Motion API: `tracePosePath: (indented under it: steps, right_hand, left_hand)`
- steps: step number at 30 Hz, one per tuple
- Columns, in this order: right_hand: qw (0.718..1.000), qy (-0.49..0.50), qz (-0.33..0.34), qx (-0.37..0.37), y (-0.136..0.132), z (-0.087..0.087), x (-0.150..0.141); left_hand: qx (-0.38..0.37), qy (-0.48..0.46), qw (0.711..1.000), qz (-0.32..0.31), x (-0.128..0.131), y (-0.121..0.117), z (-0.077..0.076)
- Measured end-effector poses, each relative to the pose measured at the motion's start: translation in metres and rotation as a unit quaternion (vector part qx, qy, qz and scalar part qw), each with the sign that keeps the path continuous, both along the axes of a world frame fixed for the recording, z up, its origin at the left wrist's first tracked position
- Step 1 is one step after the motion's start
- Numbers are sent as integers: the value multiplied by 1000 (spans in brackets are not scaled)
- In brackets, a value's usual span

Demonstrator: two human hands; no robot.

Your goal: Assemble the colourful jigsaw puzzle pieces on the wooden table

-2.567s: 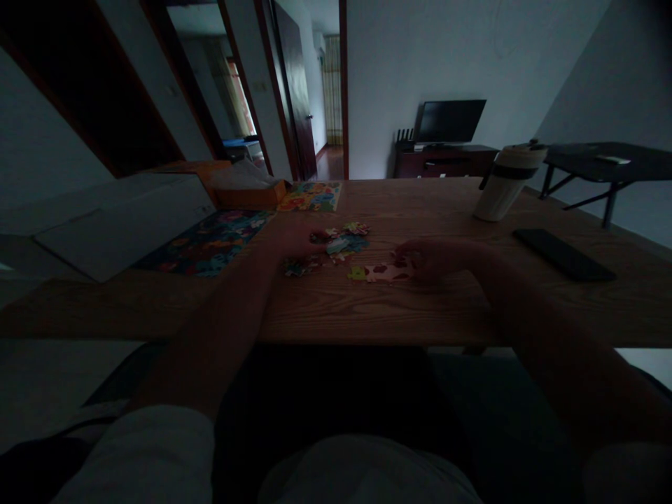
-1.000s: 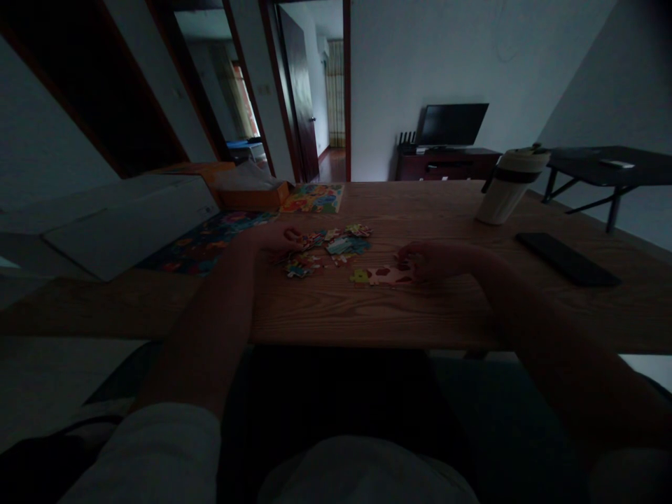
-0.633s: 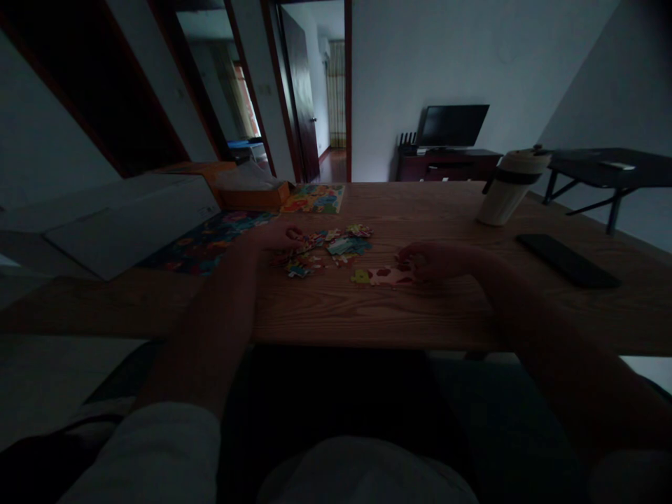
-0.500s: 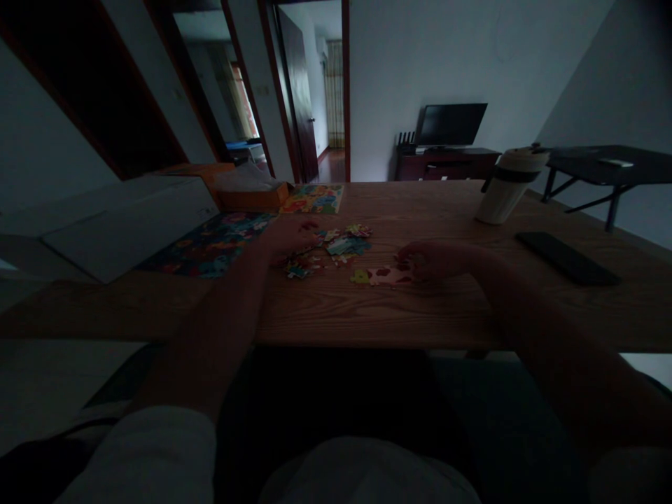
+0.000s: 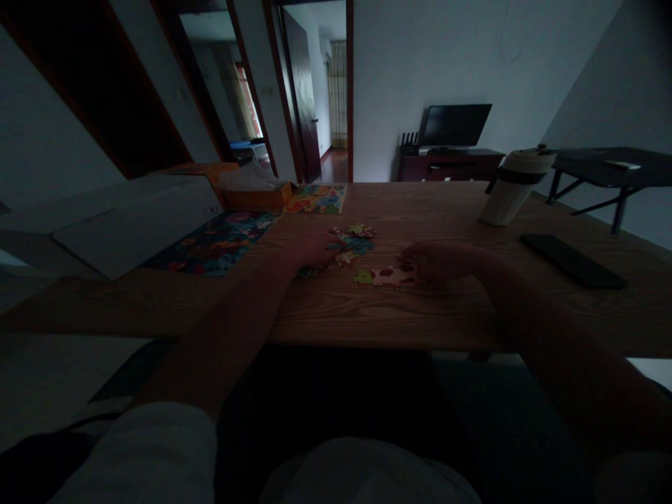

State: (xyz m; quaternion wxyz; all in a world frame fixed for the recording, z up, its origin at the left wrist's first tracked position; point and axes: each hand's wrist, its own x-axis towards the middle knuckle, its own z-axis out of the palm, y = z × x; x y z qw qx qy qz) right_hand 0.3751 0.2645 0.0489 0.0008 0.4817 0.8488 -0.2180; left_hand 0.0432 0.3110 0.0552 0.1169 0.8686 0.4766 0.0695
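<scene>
The room is dim. On a wooden table (image 5: 367, 315) lies a small heap of loose colourful puzzle pieces (image 5: 355, 242). My left hand (image 5: 311, 249) rests palm down on the left side of that heap and covers some pieces; its fingers are too dark to read. To the right, a joined strip of pink, red and green pieces (image 5: 386, 277) lies flat. My right hand (image 5: 437, 260) has its curled fingers closed on the strip's right end.
A white box (image 5: 136, 222) and a colourful puzzle board (image 5: 215, 242) lie at the left, with an orange box (image 5: 253, 194) and a puzzle picture (image 5: 316, 198) behind. A tumbler (image 5: 512, 186) and a black phone (image 5: 572, 261) sit at the right.
My left hand drew back to the left of the heap, then moved right again onto it. My right hand has stayed on the joined strip.
</scene>
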Motion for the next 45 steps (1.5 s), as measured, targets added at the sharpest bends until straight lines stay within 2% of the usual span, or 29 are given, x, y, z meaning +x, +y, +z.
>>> tracePosePath:
  steps: [3, 8, 18, 27, 34, 41, 45]
  right_hand:
    - [1000, 4, 5, -4, 0, 0, 0]
    - [1000, -8, 12, 0, -2, 4, -3]
    - [1000, -1, 9, -3, 1, -1, 1]
    - [1000, 1, 16, 2, 2, -3, 2]
    - [1000, 0, 10, -7, 0, 0, 0]
    - [1000, -14, 10, 11, 0, -1, 0]
    - [1000, -16, 1, 20, -3, 0, -3]
  left_hand:
    - [11, 25, 1000, -9, 0, -2, 4]
    - [-57, 57, 997, -1, 7, -5, 4]
    - [-90, 51, 995, 6, 16, -13, 5]
    - [-34, -42, 998, -31, 15, -11, 3]
    - [-5, -141, 989, -49, 16, -9, -4]
    - [-8, -83, 994, -74, 22, -17, 0]
    - [-18, -86, 993, -78, 21, -15, 0]
